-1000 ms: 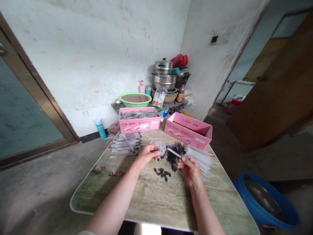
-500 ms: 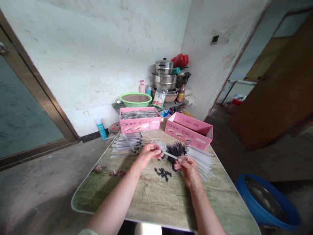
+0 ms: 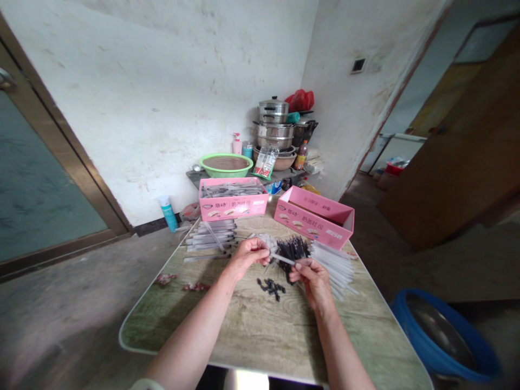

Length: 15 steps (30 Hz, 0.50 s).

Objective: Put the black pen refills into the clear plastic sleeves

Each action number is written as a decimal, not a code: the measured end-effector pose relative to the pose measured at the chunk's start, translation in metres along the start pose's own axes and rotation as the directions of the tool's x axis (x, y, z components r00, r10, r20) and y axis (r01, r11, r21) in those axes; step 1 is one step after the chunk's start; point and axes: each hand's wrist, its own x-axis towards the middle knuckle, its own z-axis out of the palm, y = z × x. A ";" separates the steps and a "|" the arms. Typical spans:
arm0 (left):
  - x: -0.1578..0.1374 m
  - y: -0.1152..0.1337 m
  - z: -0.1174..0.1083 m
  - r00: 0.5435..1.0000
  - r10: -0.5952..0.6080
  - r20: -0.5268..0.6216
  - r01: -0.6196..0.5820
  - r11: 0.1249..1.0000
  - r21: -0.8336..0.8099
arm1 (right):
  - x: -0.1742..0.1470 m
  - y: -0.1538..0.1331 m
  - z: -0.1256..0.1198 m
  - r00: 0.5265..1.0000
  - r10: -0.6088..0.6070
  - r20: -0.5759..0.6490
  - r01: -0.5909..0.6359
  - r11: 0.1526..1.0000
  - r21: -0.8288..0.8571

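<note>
Above the middle of the table, a pale translucent pen barrel [image 3: 283,259] is held slantwise between my two hands. My right hand [image 3: 312,275] is closed round its right end. The fingers of my left hand [image 3: 249,255] are pinched at its left end; whether they also hold a small part is hidden. Behind and below it lie a bunch of dark pen refills [image 3: 293,249] and a heap of small whitish parts [image 3: 266,240]. Loose black pen caps or plugs [image 3: 271,288] are scattered nearer me. More pale barrels [image 3: 333,266] lie fanned out by my right hand.
Pens with dark ends [image 3: 209,236] are stacked at the table's left. A pink box [image 3: 233,208] full of pens and another pink box [image 3: 312,223] stand at the back. Beyond are a green basin [image 3: 226,172] and stacked pots [image 3: 274,132]. A blue tub [image 3: 447,336] is at right.
</note>
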 end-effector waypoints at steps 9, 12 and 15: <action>0.002 -0.003 0.000 1.000 0.023 0.000 -0.023 0.999 0.023 | 0.000 0.002 0.000 1.000 -0.014 0.005 0.014 0.999 -0.042; 0.003 -0.005 -0.001 1.000 0.025 0.011 -0.025 0.999 0.034 | -0.001 0.001 0.001 1.000 -0.014 0.001 0.014 0.999 -0.043; 0.003 -0.006 -0.001 0.999 0.028 0.021 -0.029 0.999 0.039 | 0.000 0.003 0.000 1.000 0.004 0.004 -0.004 0.999 -0.043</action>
